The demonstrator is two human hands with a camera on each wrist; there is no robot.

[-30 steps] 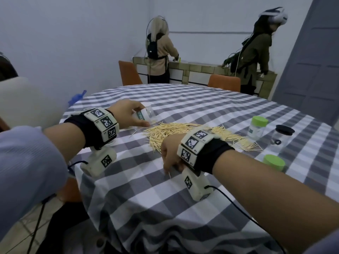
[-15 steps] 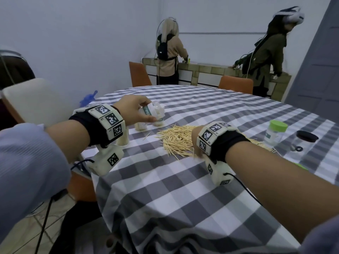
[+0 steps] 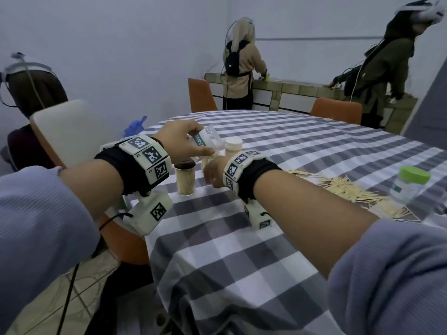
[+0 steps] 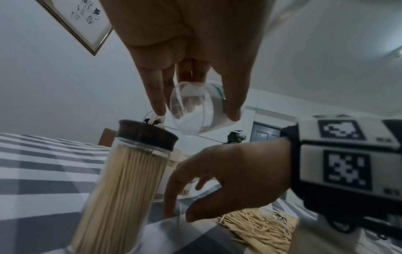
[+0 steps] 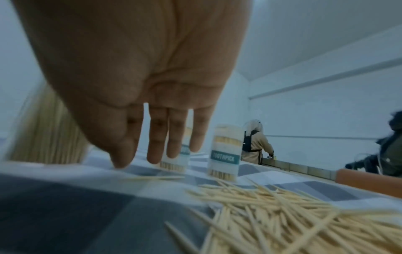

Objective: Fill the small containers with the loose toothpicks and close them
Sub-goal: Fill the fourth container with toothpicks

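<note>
My left hand (image 3: 193, 143) holds an empty clear container (image 4: 193, 110) tilted in the air, pinched between thumb and fingers. Below it on the checked tablecloth (image 3: 242, 238) stands a full container with a dark lid (image 3: 185, 180). My right hand (image 3: 211, 180) is open, its straight fingers (image 5: 156, 151) pointing down at the cloth beside a single toothpick (image 5: 152, 177). Two full labelled containers (image 5: 224, 154) stand just beyond the fingers. The loose toothpick pile (image 3: 350, 192) lies to the right of my right wrist.
A green-lidded container (image 3: 408, 187) stands past the pile at the right. Orange chairs (image 3: 200, 95) ring the far side of the table. Two people (image 3: 239, 66) stand at a back counter, and another sits at the left (image 3: 36, 93). The table's edge is close on the left.
My left hand has lifted the empty container higher. My right hand has left the pile and moved left to the cloth beside the full containers. The view has swung left.
</note>
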